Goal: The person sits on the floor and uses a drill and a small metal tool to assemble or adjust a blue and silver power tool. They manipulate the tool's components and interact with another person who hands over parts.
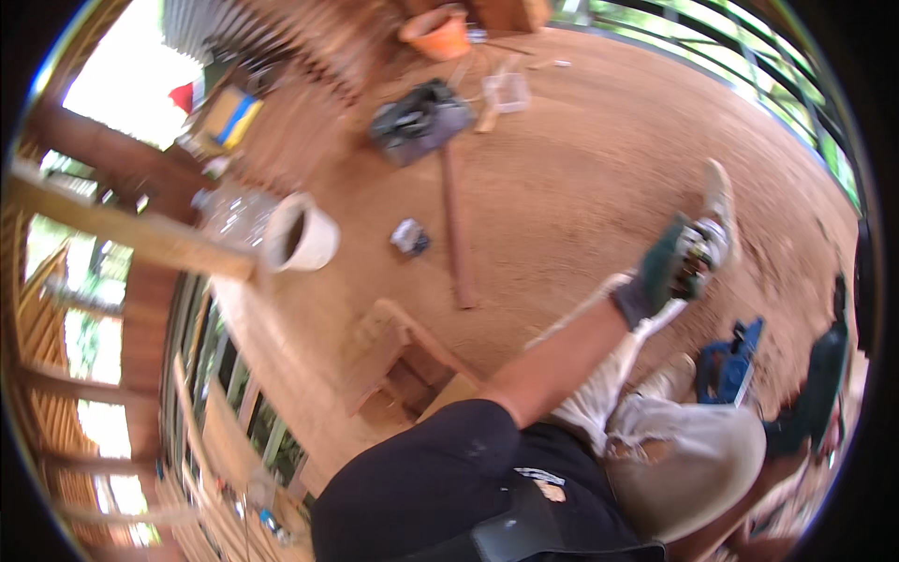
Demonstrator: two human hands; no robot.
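Note:
My left arm reaches out over my outstretched leg in pale trousers (585, 421). On my left hand (663, 262) is a dark green glove with a grey cuff. Its fingers are curled at a shiny, silvery thing with dark parts (698, 251), against my pale shoe (718, 192); blur hides what kind of thing it is. At the right rim my right hand (803, 417), also in a dark green glove, is low beside my bent knee (716, 450). A long dark green shape (829, 361) rises from it, and its fingers are not clear.
A blue power tool (735, 363) lies on the brown ground between my hands. Left of my legs are a wooden box frame (412, 365), a reddish wooden bar (454, 229), a dark bag (421, 122) and a white bucket (304, 234). An orange bucket (438, 36) stands farther off.

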